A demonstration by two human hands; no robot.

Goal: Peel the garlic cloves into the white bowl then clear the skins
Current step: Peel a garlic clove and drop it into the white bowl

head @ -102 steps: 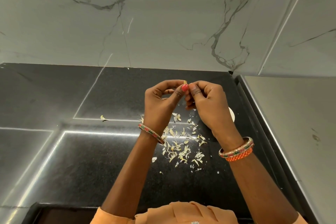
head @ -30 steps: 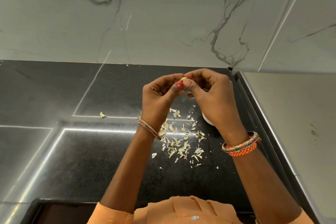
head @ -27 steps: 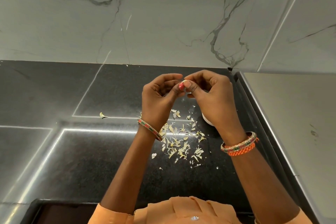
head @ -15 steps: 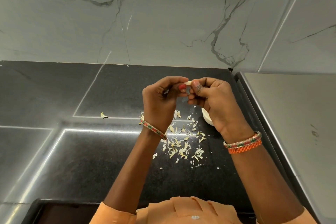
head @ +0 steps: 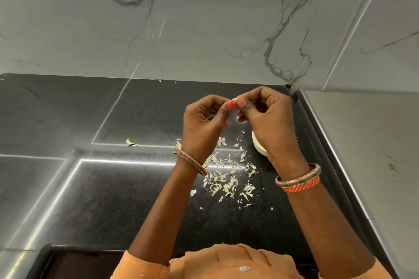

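Note:
A small pale garlic clove (head: 235,99) is pinched between the fingertips of both hands, held above the black counter. My left hand (head: 201,127) pinches it from the left with thumb and curled fingers. My right hand (head: 269,120) pinches it from the right. Only the tip of the clove shows. The white bowl (head: 258,145) sits on the counter under my right hand, mostly hidden by the wrist. A scatter of garlic skins (head: 226,176) lies on the counter below and between my wrists.
One stray skin (head: 129,142) lies apart to the left on the black granite counter (head: 113,188). A marble wall (head: 204,29) rises behind. A raised grey steel surface (head: 374,154) borders the counter on the right.
Both hands stay together around the clove. In the last half second they lifted slightly and the right hand turned, so more of the bowl's edge shows.

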